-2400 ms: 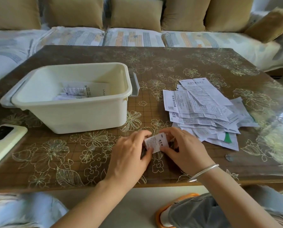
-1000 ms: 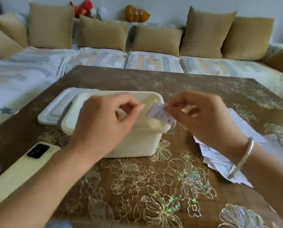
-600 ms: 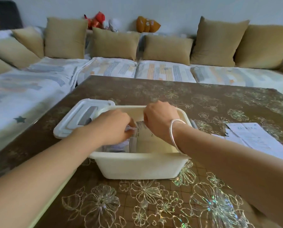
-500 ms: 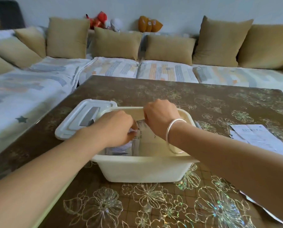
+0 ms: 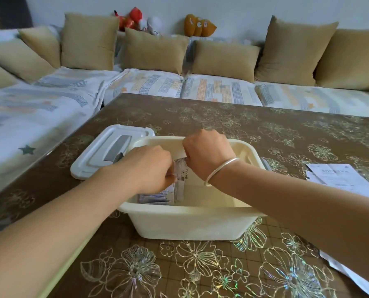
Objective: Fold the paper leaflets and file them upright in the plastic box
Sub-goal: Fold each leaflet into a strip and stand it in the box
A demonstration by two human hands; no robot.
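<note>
A cream plastic box [image 5: 190,224] stands on the table in the middle of the head view. Both hands reach down into it. My left hand [image 5: 149,166] is curled over the row of folded leaflets [image 5: 155,197] standing at the box's left side. My right hand [image 5: 207,151], with a silver bangle on its wrist, is curled beside it, its fingers on the upright white leaflet [image 5: 182,175] between the two hands. The fingertips are hidden behind the knuckles. Loose unfolded leaflets [image 5: 338,179] lie on the table to the right.
The box's white lid [image 5: 106,151] lies on the table just left of and behind the box. The table [image 5: 222,117] has a brown flower-patterned cover. A sofa with tan cushions [image 5: 155,50] runs along the far and left sides.
The folded leaflet went from above the table's front edge into the box, and both hands followed it down. Over the last half second the hands have barely moved.
</note>
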